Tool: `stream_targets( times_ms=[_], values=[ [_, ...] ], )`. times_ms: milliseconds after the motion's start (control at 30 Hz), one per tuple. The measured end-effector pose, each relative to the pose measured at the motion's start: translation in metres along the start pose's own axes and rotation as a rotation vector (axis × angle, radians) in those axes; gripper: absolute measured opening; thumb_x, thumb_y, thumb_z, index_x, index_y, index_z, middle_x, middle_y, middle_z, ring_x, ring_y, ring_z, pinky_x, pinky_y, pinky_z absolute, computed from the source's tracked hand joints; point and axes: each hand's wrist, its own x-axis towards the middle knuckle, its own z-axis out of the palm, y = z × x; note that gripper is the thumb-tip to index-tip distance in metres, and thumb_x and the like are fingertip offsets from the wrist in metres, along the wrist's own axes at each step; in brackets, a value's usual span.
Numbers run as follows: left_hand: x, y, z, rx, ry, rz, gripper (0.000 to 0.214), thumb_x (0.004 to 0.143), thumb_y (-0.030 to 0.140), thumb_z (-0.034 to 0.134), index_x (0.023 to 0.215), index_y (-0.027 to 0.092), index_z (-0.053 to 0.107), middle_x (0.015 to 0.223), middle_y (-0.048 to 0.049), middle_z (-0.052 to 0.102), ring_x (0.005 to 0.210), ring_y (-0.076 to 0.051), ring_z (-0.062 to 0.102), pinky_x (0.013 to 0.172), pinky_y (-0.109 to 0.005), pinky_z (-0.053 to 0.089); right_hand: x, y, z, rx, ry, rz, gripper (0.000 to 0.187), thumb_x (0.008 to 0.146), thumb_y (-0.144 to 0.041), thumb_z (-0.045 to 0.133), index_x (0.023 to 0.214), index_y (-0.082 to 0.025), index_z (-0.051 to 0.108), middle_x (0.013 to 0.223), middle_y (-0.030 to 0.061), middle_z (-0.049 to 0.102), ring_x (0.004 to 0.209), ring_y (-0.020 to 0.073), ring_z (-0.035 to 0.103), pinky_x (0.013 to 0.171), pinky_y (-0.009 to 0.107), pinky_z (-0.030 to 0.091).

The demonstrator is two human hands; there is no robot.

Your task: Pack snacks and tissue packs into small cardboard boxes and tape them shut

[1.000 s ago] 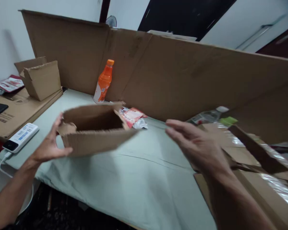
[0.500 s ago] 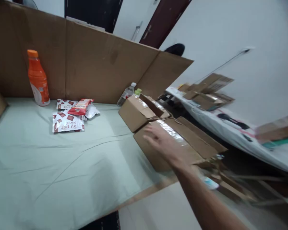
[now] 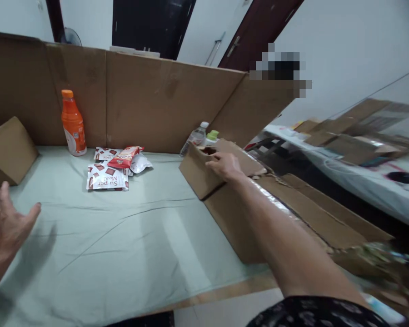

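My right hand (image 3: 225,165) reaches across to a small open cardboard box (image 3: 199,175) at the right side of the table, its fingers curled over the box's top edge. That box rests on a stack of flat cardboard (image 3: 293,213). My left hand (image 3: 8,215) hovers open over the pale green cloth (image 3: 122,245) at the left, holding nothing. Another small cardboard box (image 3: 7,152) sits at the far left edge of the cloth.
An orange drink bottle (image 3: 73,122) stands against a tall cardboard wall (image 3: 150,100). Snack packets (image 3: 114,170) lie on the cloth. A clear water bottle (image 3: 196,136) and a green cap (image 3: 212,135) sit behind the box. More cardboard lies on a table at the right (image 3: 357,136).
The view swung right. My left hand no longer holds the small box, which now sits at the far left. My right hand reached out and took the edge of the box at right.
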Motion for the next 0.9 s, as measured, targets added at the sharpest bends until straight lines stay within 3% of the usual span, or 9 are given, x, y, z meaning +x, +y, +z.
stream_targets(
  times_ms=[167,267,367,433,533,600,667,767,900],
  values=[
    [-0.038,0.074,0.007,-0.197,-0.082,0.224,0.091,0.091,0.042,0.072,0.166,0.025,0.023,0.164,-0.0205,0.030,0.149,-0.045,0.041,0.108,-0.063,0.054,-0.077,-0.019,-0.014,0.104,-0.110,-0.150,0.028,0.081,-0.022,0.063,0.100,-0.019,0.083,0.095,0.0054,0.081,0.090,0.0225,0.074,0.078,0.028,0.055],
    [-0.053,0.106,0.010,-0.386,-0.283,0.327,0.097,0.091,0.047,0.074,0.168,0.035,0.015,0.168,-0.0165,0.028,0.153,-0.043,0.037,0.113,-0.064,0.050,-0.145,-0.025,-0.029,0.274,-0.190,-0.424,0.021,0.084,-0.022,0.063,0.092,-0.021,0.082,0.089,0.0024,0.080,0.082,0.0186,0.073,0.074,0.025,0.055],
    [-0.066,0.116,0.005,-0.559,-0.533,0.354,0.121,0.083,0.055,0.083,0.168,0.041,-0.001,0.176,-0.0175,0.012,0.158,-0.049,0.024,0.118,-0.076,0.036,-0.208,-0.029,-0.051,0.487,-0.363,-0.823,0.021,0.092,-0.017,0.059,0.092,-0.020,0.080,0.083,0.0040,0.078,0.075,0.0153,0.072,0.070,0.023,0.055],
    [-0.077,0.115,-0.004,-0.658,-0.710,0.362,0.134,0.076,0.057,0.088,0.167,0.043,-0.010,0.177,-0.0178,0.009,0.159,-0.050,0.021,0.120,-0.079,0.027,-0.236,-0.033,-0.066,0.568,-0.566,-0.979,0.021,0.100,-0.021,0.059,0.096,-0.020,0.079,0.082,0.0053,0.078,0.077,0.0147,0.073,0.073,0.024,0.056],
    [-0.100,0.111,-0.020,-0.731,-0.916,0.307,0.137,0.077,0.050,0.089,0.166,0.042,-0.015,0.176,-0.0167,0.016,0.158,-0.047,0.026,0.123,-0.075,0.025,-0.252,-0.039,-0.084,0.649,-0.900,-0.968,0.035,0.108,-0.044,0.053,0.112,-0.020,0.078,0.093,0.0079,0.081,0.088,0.0167,0.076,0.081,0.027,0.060],
    [-0.115,0.111,-0.026,-0.726,-0.943,0.247,0.134,0.079,0.045,0.088,0.166,0.041,-0.014,0.176,-0.0154,0.016,0.158,-0.046,0.026,0.125,-0.072,0.025,-0.252,-0.046,-0.086,0.670,-1.016,-0.908,0.043,0.111,-0.047,0.042,0.122,-0.022,0.076,0.102,0.0075,0.082,0.096,0.0168,0.077,0.086,0.028,0.060],
    [-0.125,0.112,-0.029,-0.719,-0.933,0.211,0.135,0.077,0.042,0.089,0.167,0.041,-0.012,0.176,-0.0138,0.014,0.159,-0.047,0.025,0.126,-0.071,0.023,-0.249,-0.054,-0.080,0.588,-0.967,-0.924,0.039,0.111,-0.040,0.043,0.126,-0.024,0.075,0.113,0.0083,0.080,0.107,0.0187,0.075,0.093,0.032,0.060],
    [-0.129,0.114,-0.027,-0.733,-0.916,0.237,0.137,0.072,0.036,0.089,0.167,0.041,-0.009,0.176,-0.0112,0.015,0.159,-0.047,0.023,0.127,-0.071,0.021,-0.246,-0.066,-0.062,0.262,-0.745,-1.041,0.029,0.104,-0.027,0.055,0.126,-0.020,0.074,0.129,0.0140,0.074,0.117,0.0267,0.070,0.098,0.042,0.059],
    [-0.125,0.115,-0.023,-0.755,-0.901,0.272,0.138,0.070,0.029,0.088,0.168,0.040,-0.010,0.175,-0.0109,0.017,0.158,-0.046,0.025,0.128,-0.068,0.023,-0.240,-0.081,-0.041,-0.108,-0.674,-1.124,0.020,0.099,-0.012,0.058,0.107,-0.017,0.075,0.108,0.0117,0.078,0.094,0.0253,0.071,0.077,0.036,0.057]
  ],
)
